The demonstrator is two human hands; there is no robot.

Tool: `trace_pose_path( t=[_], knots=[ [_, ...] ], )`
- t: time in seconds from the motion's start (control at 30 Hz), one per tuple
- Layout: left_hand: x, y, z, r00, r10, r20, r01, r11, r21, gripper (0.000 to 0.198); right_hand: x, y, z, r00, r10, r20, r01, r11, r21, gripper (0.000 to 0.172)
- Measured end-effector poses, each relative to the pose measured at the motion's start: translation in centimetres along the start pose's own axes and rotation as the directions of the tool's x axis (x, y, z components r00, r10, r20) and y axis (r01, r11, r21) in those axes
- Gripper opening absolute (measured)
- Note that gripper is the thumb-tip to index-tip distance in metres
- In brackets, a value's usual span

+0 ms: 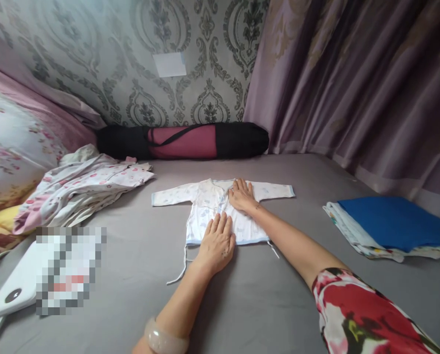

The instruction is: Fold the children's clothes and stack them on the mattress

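A small white baby shirt (pixel 201 221) with pale blue trim and faint prints lies spread out, its sleeves stretched to both sides. Thin white ties trail from its lower hem. My left hand (pixel 217 241) rests flat on the lower middle of the shirt, fingers extended. Higher up, near the neckline on the right, my right hand (pixel 242 195) presses flat with its fingers slightly apart. Neither hand grips the cloth. Part of the shirt front is hidden under both hands.
A grey sheet (pixel 279 305) lies underneath. Folded clothes with a blue piece on top (pixel 397 221) sit at right. Rumpled printed clothes (pixel 94 182) and a white device (pixel 24 280), partly blurred, are at left. A black and maroon bag (pixel 183 141) lies along the wall.
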State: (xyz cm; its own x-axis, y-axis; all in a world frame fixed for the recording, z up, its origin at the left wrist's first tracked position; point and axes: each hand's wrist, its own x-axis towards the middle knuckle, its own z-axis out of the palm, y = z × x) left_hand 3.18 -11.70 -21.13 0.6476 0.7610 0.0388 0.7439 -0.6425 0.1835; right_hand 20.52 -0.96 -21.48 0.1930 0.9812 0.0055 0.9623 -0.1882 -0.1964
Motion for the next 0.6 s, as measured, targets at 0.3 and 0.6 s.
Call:
trace_pose_path(
  t=[0.3, 0.6],
  knots=[
    [-0.1, 0.1, 0.2, 1.0, -0.003, -0.003, 0.003, 0.999, 0.036, 0.054, 0.4, -0.6, 0.5, 1.0, -0.015, -0.019, 0.014, 0.999, -0.044, 0.064],
    [-0.3, 0.3, -0.2, 1.0, -0.009, 0.012, 0.009, 1.0, -0.016, 0.055, 1.2, -1.4, 0.1, 0.998, 0.042, 0.051, -0.041, 0.999, -0.012, 0.067]
  ],
)
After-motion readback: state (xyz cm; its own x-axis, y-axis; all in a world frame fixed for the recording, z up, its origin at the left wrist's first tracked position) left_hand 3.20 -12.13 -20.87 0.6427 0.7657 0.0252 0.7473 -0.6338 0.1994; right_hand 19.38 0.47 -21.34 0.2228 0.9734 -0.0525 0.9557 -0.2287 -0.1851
